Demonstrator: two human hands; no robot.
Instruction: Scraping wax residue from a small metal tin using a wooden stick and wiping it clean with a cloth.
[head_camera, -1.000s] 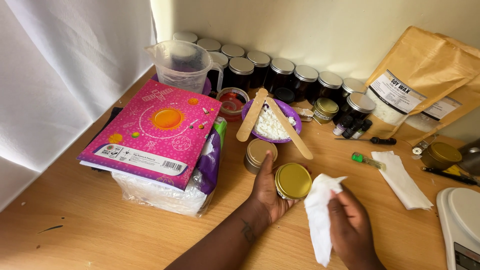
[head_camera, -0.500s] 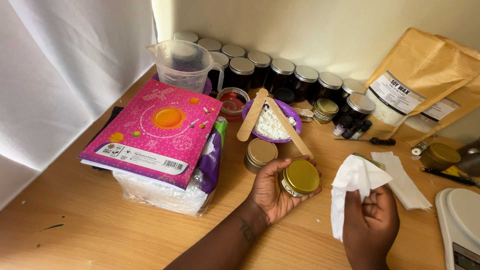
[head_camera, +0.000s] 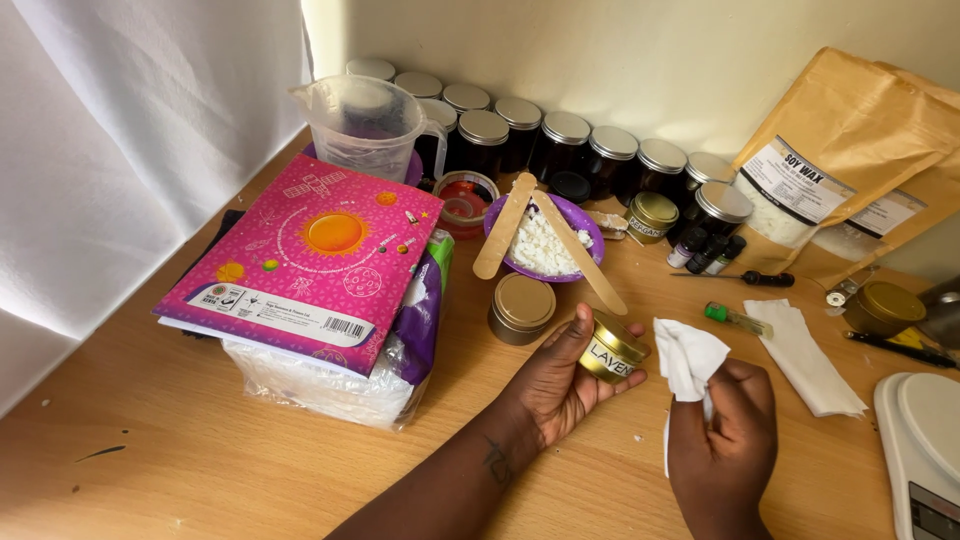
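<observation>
Tilted further onto its side since the earlier frame, the gold tin is gripped in the left hand above the table, just beside a white tissue pinched in the right hand. A second tin is seen standing near the purple bowl.

My left hand covers the underside of the gold tin, and my fingers hide part of its label. The white scale at the near right is cut off by the edge. The small bottles by the far jars are too small to tell apart.
</observation>
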